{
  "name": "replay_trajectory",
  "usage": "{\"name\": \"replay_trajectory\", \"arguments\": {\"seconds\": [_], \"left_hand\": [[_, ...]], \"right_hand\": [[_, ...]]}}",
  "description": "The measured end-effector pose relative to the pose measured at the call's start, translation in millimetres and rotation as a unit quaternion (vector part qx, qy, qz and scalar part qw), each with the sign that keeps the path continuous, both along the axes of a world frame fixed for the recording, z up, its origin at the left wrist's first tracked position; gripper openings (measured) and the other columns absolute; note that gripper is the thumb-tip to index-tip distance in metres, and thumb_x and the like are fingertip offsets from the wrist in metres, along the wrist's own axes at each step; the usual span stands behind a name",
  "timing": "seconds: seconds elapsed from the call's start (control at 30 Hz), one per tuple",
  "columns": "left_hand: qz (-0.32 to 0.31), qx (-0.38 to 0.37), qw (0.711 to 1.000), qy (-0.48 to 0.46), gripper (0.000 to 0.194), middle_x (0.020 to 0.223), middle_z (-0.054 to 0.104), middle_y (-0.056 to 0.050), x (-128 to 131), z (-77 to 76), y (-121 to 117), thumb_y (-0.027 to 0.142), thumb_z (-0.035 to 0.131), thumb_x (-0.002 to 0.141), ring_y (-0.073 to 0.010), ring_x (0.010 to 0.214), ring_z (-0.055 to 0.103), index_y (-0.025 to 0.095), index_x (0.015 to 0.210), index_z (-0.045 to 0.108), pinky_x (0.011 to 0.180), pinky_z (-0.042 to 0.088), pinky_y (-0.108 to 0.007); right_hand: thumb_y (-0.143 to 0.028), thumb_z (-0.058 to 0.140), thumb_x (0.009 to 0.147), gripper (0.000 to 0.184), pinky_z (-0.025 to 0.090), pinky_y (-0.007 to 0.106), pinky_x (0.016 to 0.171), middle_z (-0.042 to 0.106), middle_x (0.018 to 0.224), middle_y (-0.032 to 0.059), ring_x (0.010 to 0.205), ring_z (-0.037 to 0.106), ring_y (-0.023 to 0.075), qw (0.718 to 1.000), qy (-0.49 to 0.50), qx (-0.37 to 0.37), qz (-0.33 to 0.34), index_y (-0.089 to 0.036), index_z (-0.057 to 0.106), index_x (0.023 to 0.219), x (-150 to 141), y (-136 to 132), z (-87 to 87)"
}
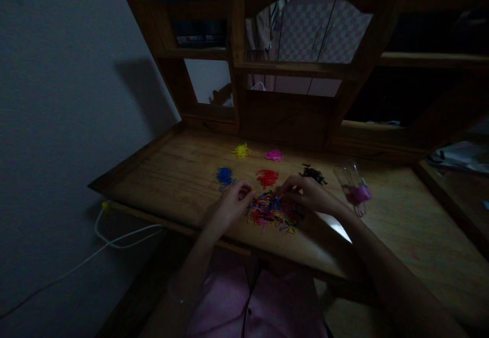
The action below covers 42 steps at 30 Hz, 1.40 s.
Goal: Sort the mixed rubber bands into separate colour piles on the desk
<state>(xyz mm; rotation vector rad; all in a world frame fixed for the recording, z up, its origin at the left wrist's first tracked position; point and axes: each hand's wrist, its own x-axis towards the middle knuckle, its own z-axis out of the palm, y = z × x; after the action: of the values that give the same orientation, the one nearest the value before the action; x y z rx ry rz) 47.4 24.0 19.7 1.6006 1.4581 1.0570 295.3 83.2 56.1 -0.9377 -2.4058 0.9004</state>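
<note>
A mixed pile of small, thin, coloured pieces [269, 210] that look like rubber bands lies near the desk's front edge. My left hand [239, 195] is at the pile's left side, thumb and fingers pinched together. Over the upper right of the pile, my right hand [301, 190] has its fingertips closed and pointing down. Whatever is between the fingers of either hand is too small and dark to make out. Around the hands are single-colour heaps: blue [224, 175], red [267, 177], black [313, 174], yellow [241, 150] and pink [274, 155].
A clear container with a pink lid [361, 193] lies on its side at the right. The wooden desk [171, 175] has a shelf unit [286, 114] along its back. A white cable [126, 238] hangs by the left wall. The room is dim.
</note>
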Motion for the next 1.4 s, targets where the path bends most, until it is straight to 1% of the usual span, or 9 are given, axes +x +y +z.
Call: {"name": "replay_trajectory", "arguments": {"seconds": [0.1, 0.23, 0.4, 0.53, 0.77, 0.9, 1.0, 1.17, 1.4], "left_hand": [[-0.009, -0.031, 0.996, -0.083, 0.017, 0.082, 0.068, -0.003, -1.4, 3.9, -0.4, 0.033, 0.061, 0.082, -0.0181, 0.080, 0.066, 0.018, 0.089, 0.058, 0.071, 0.051, -0.027], [-0.008, -0.055, 0.989, -0.135, 0.022, 0.082, 0.070, -0.004, -2.1, 11.1, -2.1, 0.034, 0.067, 0.079, -0.0177, 0.080, 0.068, 0.016, 0.089, 0.061, 0.070, 0.050, -0.025], [0.009, -0.064, 0.984, -0.167, 0.025, 0.083, 0.073, -0.005, -0.6, 14.0, -3.5, 0.035, 0.072, 0.075, -0.0181, 0.080, 0.069, 0.016, 0.087, 0.062, 0.068, 0.050, -0.024], [0.009, -0.059, 0.980, -0.187, 0.027, 0.084, 0.074, -0.005, -0.1, 11.0, -3.5, 0.036, 0.073, 0.073, -0.0178, 0.081, 0.069, 0.016, 0.088, 0.063, 0.069, 0.051, -0.024], [0.025, -0.045, 0.978, -0.202, 0.027, 0.080, 0.072, -0.004, 12.3, 15.8, -9.5, 0.037, 0.075, 0.072, -0.0175, 0.076, 0.069, 0.016, 0.085, 0.064, 0.063, 0.052, -0.023], [-0.030, -0.084, 0.943, -0.321, 0.027, 0.084, 0.073, -0.004, 28.1, 19.9, -13.3, 0.034, 0.075, 0.073, -0.0163, 0.080, 0.070, 0.015, 0.088, 0.062, 0.077, 0.055, -0.027], [-0.056, -0.113, 0.916, -0.380, 0.026, 0.085, 0.071, -0.003, 37.2, 19.0, -14.0, 0.031, 0.075, 0.074, -0.0138, 0.077, 0.069, 0.015, 0.090, 0.062, 0.079, 0.056, -0.028], [-0.084, -0.129, 0.908, -0.391, 0.025, 0.086, 0.069, -0.004, 40.9, 16.6, -12.7, 0.027, 0.075, 0.075, -0.0136, 0.081, 0.069, 0.013, 0.091, 0.063, 0.082, 0.057, -0.028], [-0.041, -0.150, 0.915, -0.371, 0.028, 0.082, 0.070, -0.003, 32.8, 16.1, -10.9, 0.028, 0.077, 0.073, -0.0161, 0.082, 0.070, 0.014, 0.090, 0.061, 0.080, 0.058, -0.029]], "right_hand": [[-0.023, 0.060, 0.085, 0.013, 0.048, 0.028, 0.071, 0.071, 0.091, 0.0035, 0.078, 0.064, 0.0156, 1.000, -0.001, 0.001, -0.005, -0.021, 0.071, 0.092, 1.9, 3.5, -0.6], [-0.027, 0.061, 0.085, 0.014, 0.048, 0.027, 0.068, 0.071, 0.087, 0.0035, 0.074, 0.063, 0.0152, 1.000, 0.002, -0.006, -0.015, -0.020, 0.071, 0.091, 4.1, 7.0, 0.1], [-0.033, 0.061, 0.085, 0.019, 0.046, 0.025, 0.062, 0.070, 0.085, 0.0034, 0.069, 0.062, 0.0139, 0.998, 0.013, -0.045, -0.028, -0.019, 0.070, 0.092, 7.3, 8.9, 4.1], [-0.039, 0.061, 0.085, 0.022, 0.045, 0.025, 0.063, 0.070, 0.085, 0.0035, 0.071, 0.061, 0.0141, 0.999, 0.010, -0.046, -0.024, -0.019, 0.070, 0.090, 8.2, 8.2, 7.8], [-0.031, 0.063, 0.084, 0.014, 0.045, 0.026, 0.066, 0.069, 0.086, 0.0025, 0.072, 0.059, 0.0134, 0.999, 0.037, -0.024, 0.018, -0.020, 0.070, 0.089, 1.0, -1.7, 12.8], [-0.031, 0.063, 0.085, 0.014, 0.044, 0.026, 0.063, 0.068, 0.085, 0.0029, 0.071, 0.058, 0.0127, 0.999, 0.042, -0.022, 0.023, -0.019, 0.069, 0.088, -5.2, -8.7, 16.8], [-0.027, 0.063, 0.084, 0.010, 0.043, 0.025, 0.062, 0.067, 0.082, 0.0021, 0.069, 0.057, 0.0120, 0.999, 0.049, -0.012, 0.017, -0.019, 0.069, 0.088, -9.0, -11.3, 14.2], [-0.025, 0.063, 0.083, 0.009, 0.042, 0.024, 0.062, 0.067, 0.077, 0.0018, 0.067, 0.057, 0.0120, 0.999, 0.052, -0.004, 0.016, -0.018, 0.068, 0.085, -13.8, -13.6, 6.0], [-0.033, 0.062, 0.086, 0.017, 0.042, 0.024, 0.060, 0.070, 0.077, 0.0018, 0.064, 0.058, 0.0117, 0.998, 0.056, -0.015, 0.002, -0.018, 0.071, 0.087, -15.9, -15.1, 7.3]]}}
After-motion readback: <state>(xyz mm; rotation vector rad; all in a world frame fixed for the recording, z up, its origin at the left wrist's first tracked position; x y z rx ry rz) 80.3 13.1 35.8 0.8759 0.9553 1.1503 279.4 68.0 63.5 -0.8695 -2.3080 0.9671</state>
